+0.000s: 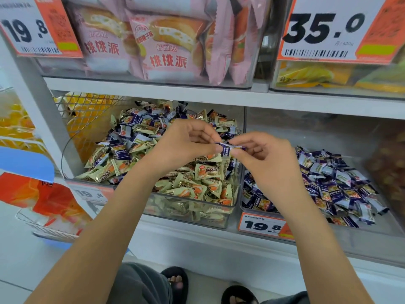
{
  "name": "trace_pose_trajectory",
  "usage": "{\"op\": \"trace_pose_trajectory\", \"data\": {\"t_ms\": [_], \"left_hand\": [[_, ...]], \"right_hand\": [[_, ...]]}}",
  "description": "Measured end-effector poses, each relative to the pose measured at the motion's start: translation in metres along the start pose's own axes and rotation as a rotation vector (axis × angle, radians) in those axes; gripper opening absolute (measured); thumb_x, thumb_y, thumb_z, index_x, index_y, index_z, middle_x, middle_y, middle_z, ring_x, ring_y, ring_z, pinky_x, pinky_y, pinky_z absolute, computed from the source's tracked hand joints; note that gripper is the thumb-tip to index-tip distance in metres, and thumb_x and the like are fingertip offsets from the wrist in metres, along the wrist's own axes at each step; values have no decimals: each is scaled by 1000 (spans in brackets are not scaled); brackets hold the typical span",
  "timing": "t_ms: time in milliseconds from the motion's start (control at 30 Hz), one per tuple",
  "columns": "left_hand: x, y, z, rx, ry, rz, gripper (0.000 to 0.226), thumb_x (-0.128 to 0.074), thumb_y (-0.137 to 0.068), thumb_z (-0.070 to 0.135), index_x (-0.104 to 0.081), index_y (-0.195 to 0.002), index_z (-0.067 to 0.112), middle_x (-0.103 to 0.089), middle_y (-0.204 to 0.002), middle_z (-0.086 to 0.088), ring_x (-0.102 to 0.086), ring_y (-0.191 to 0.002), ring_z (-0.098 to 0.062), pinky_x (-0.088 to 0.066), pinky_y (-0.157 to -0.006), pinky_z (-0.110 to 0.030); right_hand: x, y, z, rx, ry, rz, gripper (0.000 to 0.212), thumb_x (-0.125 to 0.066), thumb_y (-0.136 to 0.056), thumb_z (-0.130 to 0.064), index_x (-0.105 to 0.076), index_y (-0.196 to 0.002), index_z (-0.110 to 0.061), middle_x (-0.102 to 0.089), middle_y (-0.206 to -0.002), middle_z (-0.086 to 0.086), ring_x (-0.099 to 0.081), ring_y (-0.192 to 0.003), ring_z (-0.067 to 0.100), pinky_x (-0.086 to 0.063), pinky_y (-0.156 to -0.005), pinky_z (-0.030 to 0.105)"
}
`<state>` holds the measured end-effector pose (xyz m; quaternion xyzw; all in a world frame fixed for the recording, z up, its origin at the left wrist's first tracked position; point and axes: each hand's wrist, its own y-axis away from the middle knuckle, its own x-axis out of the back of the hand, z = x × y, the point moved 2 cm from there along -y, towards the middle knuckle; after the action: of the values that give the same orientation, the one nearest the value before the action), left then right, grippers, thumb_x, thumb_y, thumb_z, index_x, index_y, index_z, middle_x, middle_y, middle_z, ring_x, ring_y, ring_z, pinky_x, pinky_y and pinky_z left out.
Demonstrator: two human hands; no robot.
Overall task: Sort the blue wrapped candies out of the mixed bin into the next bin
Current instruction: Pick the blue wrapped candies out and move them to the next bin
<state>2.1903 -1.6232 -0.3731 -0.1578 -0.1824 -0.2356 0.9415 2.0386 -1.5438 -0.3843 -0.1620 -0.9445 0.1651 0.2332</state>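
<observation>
White shop shelving point(153, 93), clear plastic bins. Mixed bin point(190, 213) heaped with crinkly cream and blue wrapped candies; next bin point(258, 210), just right of it, held blue ones only. Above the mixed bin, one blue wrapped candy point(229, 149) pinched by left hand point(186, 143) and right hand point(263, 154).

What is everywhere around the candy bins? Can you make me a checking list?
Surface: white shelf carrying clear bins.
Job's things: mixed bin holds cream and blue candies; next bin holds blue ones; one blue candy in the air over the mixed bin.
Clutter: nothing seen.
Grippers: left hand and right hand both pinch the blue candy.
Cables: nothing seen.
Surroundings: pink snack packs above, price tags, orange bags in a wire basket at left.
</observation>
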Motion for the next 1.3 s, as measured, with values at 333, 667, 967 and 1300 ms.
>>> {"op": "trace_pose_trajectory", "data": {"t_ms": [333,667,967,1300], "left_hand": [[-4,-8,-40,46,-744,-256,33,-74,-75,39,-66,-103,24,-61,-113,8,-55,-105,-10,-44,-95,-32],[47,-6,-48,114,-791,97,20,-65,-83,40,-62,-75,22,-63,-96,-3,-59,-91,-27,-47,-88,-45],[-12,-16,-39,-81,-847,-156,36,-69,-84,23,-62,-118,18,-59,-120,-3,-57,-99,-16,-49,-91,-35],[-32,-32,-62,160,-898,-388,78,-65,-84,37,-24,-147,16,-29,-149,-12,-29,-136,-27,-30,-108,-35]], "right_hand": [[46,-3,36,-202,253,207,10,-65,-87,-15,-68,-85,-25,-63,-76,-13,-56,-68,-5,-38,-53,2],[41,-4,39,-211,233,176,13,-63,-88,-12,-68,-90,-24,-62,-79,-16,-57,-73,-4,-40,-59,10],[32,-5,37,-223,187,158,16,-62,-88,-12,-67,-86,-27,-64,-82,-14,-60,-70,4,-43,-55,13],[25,-3,34,-217,198,101,15,-61,-88,-12,-68,-90,-25,-63,-82,-14,-56,-71,-1,-39,-56,5]]}}
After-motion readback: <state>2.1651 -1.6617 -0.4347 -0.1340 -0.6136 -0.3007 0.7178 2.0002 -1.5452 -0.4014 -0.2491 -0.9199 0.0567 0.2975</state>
